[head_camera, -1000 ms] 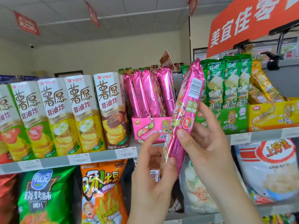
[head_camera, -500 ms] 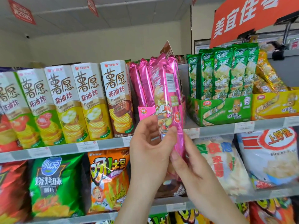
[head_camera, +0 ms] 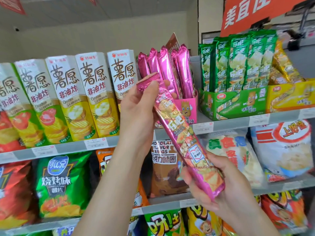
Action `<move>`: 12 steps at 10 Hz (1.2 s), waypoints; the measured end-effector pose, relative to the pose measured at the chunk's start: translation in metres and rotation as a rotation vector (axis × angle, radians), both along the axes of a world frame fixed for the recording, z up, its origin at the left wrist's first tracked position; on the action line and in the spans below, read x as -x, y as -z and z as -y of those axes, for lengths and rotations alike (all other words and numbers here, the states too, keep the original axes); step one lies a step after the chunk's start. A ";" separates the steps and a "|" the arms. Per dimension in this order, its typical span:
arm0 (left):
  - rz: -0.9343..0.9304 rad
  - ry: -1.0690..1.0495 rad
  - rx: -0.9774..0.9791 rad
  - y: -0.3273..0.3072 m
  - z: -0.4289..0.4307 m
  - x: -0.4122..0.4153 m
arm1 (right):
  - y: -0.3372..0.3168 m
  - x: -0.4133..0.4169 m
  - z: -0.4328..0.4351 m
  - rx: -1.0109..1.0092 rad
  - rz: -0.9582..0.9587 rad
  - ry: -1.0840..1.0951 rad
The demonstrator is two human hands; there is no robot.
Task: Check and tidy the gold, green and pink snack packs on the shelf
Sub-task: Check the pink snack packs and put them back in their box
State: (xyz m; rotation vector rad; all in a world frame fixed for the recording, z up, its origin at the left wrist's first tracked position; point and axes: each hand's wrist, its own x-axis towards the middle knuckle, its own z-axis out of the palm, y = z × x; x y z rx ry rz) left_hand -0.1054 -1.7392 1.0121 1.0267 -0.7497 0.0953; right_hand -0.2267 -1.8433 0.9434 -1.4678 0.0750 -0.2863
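I see a plain beige back wall, white panelled ceiling, an orange hanging sign and grey metal shelving.

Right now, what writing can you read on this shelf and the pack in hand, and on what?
"薯愿", "非油炸": tall boxes
"乐吧": pink pack, green packs
"FLAVOR RINGS", "巧克力味圈": brown bag
"烧烤味": green bag
"上好佳": white bag
"美宜", rest cut off: orange sign
Price tags: too blurred to read.
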 end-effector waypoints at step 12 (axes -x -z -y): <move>0.177 0.316 -0.197 -0.041 0.022 -0.008 | 0.033 -0.019 0.057 -0.670 0.328 -0.376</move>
